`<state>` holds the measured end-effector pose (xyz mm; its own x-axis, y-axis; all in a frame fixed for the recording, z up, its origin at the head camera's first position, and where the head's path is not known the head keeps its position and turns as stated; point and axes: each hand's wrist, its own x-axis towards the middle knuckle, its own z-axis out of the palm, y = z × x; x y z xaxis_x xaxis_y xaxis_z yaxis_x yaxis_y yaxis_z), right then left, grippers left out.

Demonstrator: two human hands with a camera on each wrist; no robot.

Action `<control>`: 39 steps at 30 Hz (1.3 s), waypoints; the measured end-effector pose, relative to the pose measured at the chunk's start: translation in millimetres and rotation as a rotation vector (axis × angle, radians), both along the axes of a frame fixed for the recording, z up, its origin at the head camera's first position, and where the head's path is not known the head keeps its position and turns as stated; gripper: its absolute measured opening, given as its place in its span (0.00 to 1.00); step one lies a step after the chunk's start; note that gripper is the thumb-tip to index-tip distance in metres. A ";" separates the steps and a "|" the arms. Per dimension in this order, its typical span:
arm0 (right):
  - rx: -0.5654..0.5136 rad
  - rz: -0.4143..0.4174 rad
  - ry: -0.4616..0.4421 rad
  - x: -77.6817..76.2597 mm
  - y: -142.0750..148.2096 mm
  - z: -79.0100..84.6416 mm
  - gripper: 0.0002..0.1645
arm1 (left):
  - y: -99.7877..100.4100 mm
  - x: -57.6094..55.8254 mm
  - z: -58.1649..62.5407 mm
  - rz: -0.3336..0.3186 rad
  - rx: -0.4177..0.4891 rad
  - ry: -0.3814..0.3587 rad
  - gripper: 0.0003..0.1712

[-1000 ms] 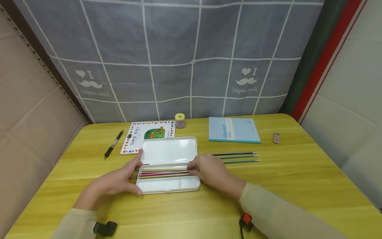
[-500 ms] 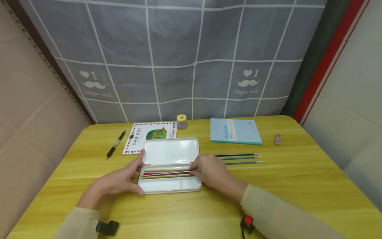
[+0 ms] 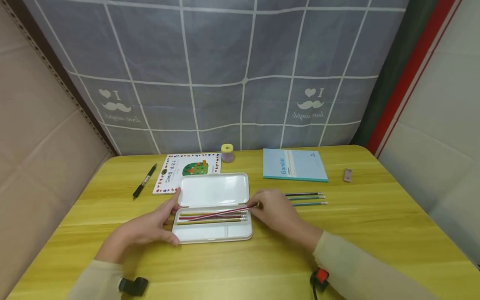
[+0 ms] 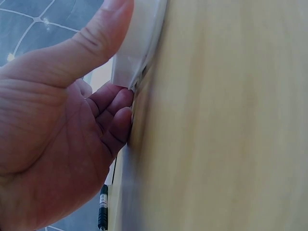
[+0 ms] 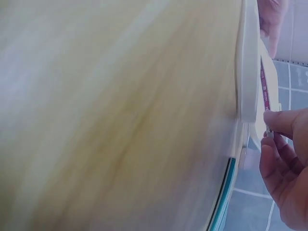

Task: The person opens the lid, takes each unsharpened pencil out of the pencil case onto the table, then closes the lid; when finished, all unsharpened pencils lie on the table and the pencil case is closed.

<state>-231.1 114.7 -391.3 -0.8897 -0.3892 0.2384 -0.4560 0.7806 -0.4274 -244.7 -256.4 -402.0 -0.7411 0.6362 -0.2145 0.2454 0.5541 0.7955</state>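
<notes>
A white pencil case (image 3: 202, 233) lies with its lid (image 3: 214, 189) raised back, and several pencils (image 3: 210, 222) rest in its rear compartment. My left hand (image 3: 148, 227) grips the case's left end, thumb at the front corner and fingers toward the back, as the left wrist view also shows. Between thumb and fingertips my right hand (image 3: 275, 210) pinches a red-striped pencil (image 3: 228, 211) by its eraser end. That pencil slants over the others, its right end lifted above the case's rim. In the right wrist view, lettering shows on the pencil's red side (image 5: 265, 91).
Three pencils (image 3: 309, 198) lie right of the case, partly behind my right hand. Farther back are a blue notebook (image 3: 294, 164), a pink eraser (image 3: 347, 175), a yellow-topped jar-like item (image 3: 227, 153), a picture book (image 3: 174, 173) partly behind the lid, and a black pen (image 3: 144, 181).
My right hand has moved slightly right and up from the case, drawing the red-striped pencil's end out of the compartment. The left hand stays on the case.
</notes>
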 end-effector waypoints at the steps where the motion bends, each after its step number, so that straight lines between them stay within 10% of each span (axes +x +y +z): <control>1: -0.007 -0.001 0.000 -0.2 2.9 -0.1 0.03 | 0.1 0.1 0.1 -0.001 0.003 -0.002 0.82; 39: 0.024 -0.023 0.043 4.9 97.5 -6.8 0.05 | -0.8 -0.7 1.5 -0.015 0.032 -0.021 0.81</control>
<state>-226.2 212.2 -398.1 -0.8878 -0.3747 0.2673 -0.4552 0.8011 -0.3887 -245.4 -257.2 -400.5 -0.7269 0.6541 -0.2095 0.2366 0.5249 0.8176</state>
